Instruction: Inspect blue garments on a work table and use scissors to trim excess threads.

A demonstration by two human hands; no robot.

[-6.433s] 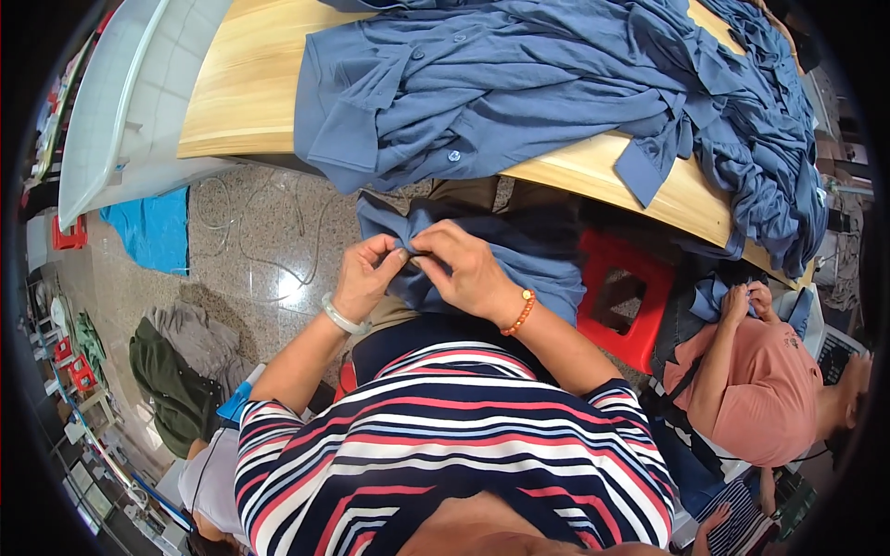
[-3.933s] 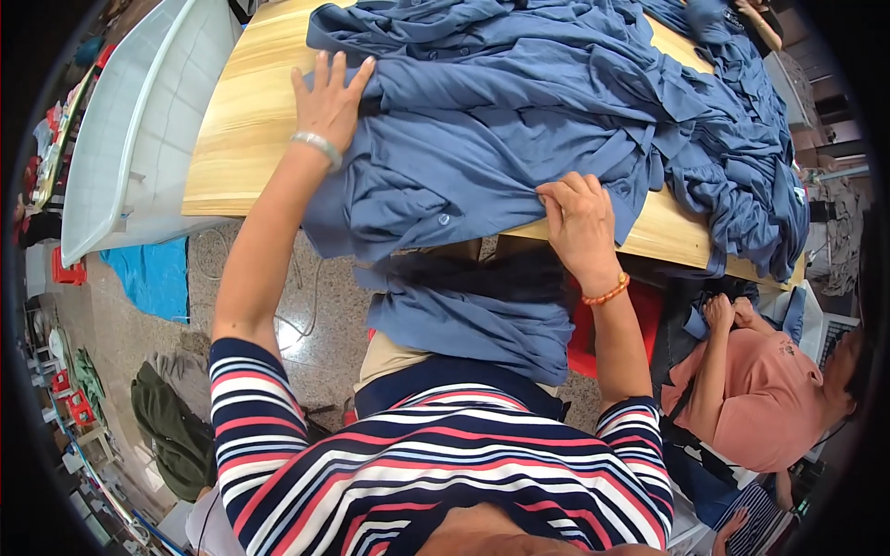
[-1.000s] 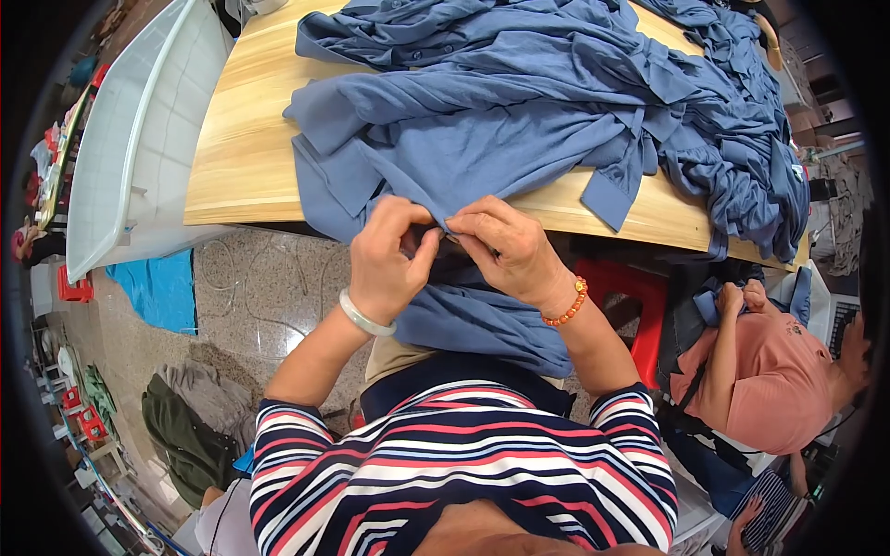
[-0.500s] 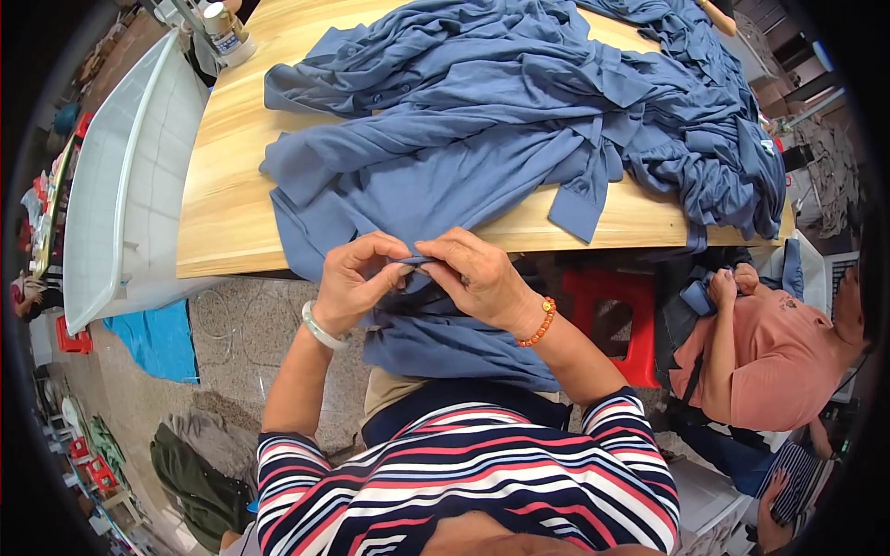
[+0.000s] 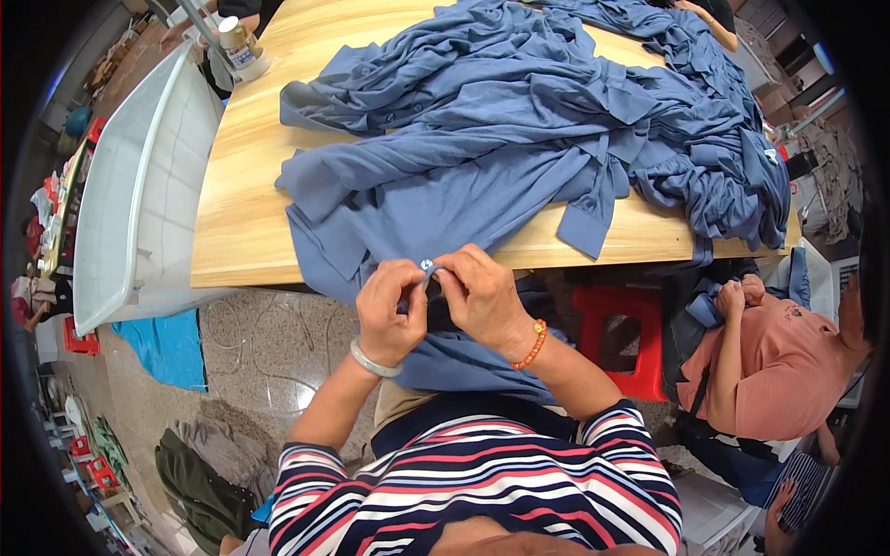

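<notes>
While both hands meet at the near table edge, the left hand and right hand pinch the hem of a blue shirt between thumb and fingertips, w/ a small pale button showing right at the pinch. Both hands are closed tight on the cloth, fingertips nearly touching each other. The left wrist has 1 silver bangle; the right wrist has 1 orange bead bracelet.

Count: 2 hands, 1 button visible, 1 shirt in the grip. Beyond the grip, a heap of more blue garments covers most of the wooden table; can't tell how many, they're tangled. The held shirt runs from that heap over the table edge and hangs down below the hands onto the lap.

Containers: 1 long white tub sits left of the grip, beside the table; its inside looks bare as far as it shows. 1 small jar-like item stands far-left beyond the grip, contents unclear.

Right of the grip: 1 red plastic stool, then another person in a pink top, hands on dark cloth. Lower left on the floor: 1 blue sheet, 1 dark green garment.
</notes>
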